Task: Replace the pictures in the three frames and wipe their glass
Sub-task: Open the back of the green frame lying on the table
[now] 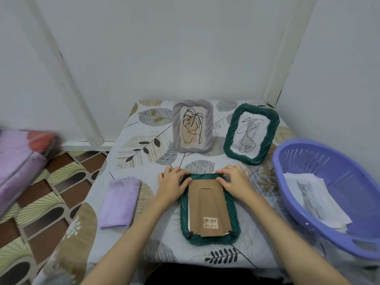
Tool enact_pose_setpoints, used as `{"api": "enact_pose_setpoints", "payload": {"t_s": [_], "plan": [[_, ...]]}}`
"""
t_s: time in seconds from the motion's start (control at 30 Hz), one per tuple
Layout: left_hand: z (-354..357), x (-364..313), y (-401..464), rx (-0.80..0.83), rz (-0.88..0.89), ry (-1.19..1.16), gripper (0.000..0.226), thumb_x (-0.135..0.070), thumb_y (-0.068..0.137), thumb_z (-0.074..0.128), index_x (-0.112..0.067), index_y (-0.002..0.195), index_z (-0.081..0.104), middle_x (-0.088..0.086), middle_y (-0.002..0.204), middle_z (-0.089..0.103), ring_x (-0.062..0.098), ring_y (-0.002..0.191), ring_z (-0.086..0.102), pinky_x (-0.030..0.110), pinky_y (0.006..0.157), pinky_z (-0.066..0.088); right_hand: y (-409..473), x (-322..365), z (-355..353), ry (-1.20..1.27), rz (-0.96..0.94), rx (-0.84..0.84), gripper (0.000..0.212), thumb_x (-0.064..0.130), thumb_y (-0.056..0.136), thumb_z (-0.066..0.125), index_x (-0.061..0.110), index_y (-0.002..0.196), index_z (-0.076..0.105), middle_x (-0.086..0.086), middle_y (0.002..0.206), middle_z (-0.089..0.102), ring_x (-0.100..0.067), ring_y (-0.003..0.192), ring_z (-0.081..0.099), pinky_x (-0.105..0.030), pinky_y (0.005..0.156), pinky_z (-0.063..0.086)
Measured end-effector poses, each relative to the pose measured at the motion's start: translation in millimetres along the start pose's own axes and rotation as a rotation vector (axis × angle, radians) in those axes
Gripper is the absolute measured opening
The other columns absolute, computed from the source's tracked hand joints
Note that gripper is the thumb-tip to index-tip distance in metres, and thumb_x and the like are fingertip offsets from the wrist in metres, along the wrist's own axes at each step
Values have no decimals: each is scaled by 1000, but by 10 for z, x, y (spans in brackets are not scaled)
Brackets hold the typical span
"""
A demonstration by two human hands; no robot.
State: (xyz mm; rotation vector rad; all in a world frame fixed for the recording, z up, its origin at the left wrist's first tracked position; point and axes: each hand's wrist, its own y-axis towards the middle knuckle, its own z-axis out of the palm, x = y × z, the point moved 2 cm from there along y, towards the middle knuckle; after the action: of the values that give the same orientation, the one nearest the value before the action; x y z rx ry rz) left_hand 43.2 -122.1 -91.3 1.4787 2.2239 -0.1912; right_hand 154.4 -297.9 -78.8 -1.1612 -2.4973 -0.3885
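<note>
with the green frame [209,210] face-down on the table [144,239], cardboard back [207,204] up, left hand [171,185] and right hand [234,183] press curled fingers on its far corners, probably working the tabs loose. lilac cloth [120,202] waits just left; replacement prints [312,198] sit in the purple basket [304,219].

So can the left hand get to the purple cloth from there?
Probably yes. The folded lilac cloth lies flat on the table just beside the left hand, with nothing between them. That hand now rests on the face-down dark green frame, so it would have to let go first.
</note>
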Motion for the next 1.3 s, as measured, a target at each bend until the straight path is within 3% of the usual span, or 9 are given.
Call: {"api": "enact_pose_setpoints", "payload": {"t_s": [0.17,0.33,0.43,0.63,0.8,0.97,1.2,1.3], "plan": [[-1,15,48,18,-34,-14,25,-47,87,53,-36,107,62,-14,109,56,14,111,36,27,73,11,8,-10,20,71,27,-32,24,35,88,55,29,110,63,9,108,62,-15,107,42,-36,90,27],[-10,46,59,-40,9,39,62,-70,64,23,-40,100,64,-14,110,50,15,116,32,27,75,10,14,-26,6,90,22,-35,22,36,88,57,30,107,64,10,103,62,-14,105,43,-34,86,26],[-15,51,63,-57,39,87,65,-70,63,19,-40,100,64,-14,116,49,18,121,28,33,85,15,17,-37,-10,94,19,-37,20,38,87,57,33,105,64,11,97,61,-13,103,42,-32,80,23],[-5,47,70,-38,1,80,66,-70,61,16,-42,100,62,-15,118,49,17,123,25,34,89,15,41,-12,-5,79,24,-43,20,38,88,56,32,105,64,12,93,59,-13,102,43,-32,79,22],[11,33,107,-45,-15,38,59,-66,64,22,-39,96,63,-14,117,51,17,122,27,33,88,13,53,-2,1,98,39,-53,18,37,87,57,32,102,65,11,93,61,-13,101,43,-32,78,22],[32,16,124,-57,-55,-22,17,-42,84,57,-34,97,65,-11,117,52,18,123,26,32,89,14,76,-6,21,128,63,-58,15,35,86,59,32,99,66,12,91,61,-13,100,43,-31,79,21],[36,1,134,-76,-76,-52,15,-40,84,58,-33,95,66,-13,116,54,18,124,27,30,86,12,55,-15,50,127,55,-63,20,39,87,57,31,104,64,13,90,57,-14,102,45,-33,82,23],[-30,9,70,-46,-31,-6,35,-57,80,47,-36,103,63,-12,123,51,18,128,26,32,89,13,-43,-23,12,94,55,-57,36,47,86,56,31,118,57,9,105,56,-15,108,43,-34,88,26]]}}
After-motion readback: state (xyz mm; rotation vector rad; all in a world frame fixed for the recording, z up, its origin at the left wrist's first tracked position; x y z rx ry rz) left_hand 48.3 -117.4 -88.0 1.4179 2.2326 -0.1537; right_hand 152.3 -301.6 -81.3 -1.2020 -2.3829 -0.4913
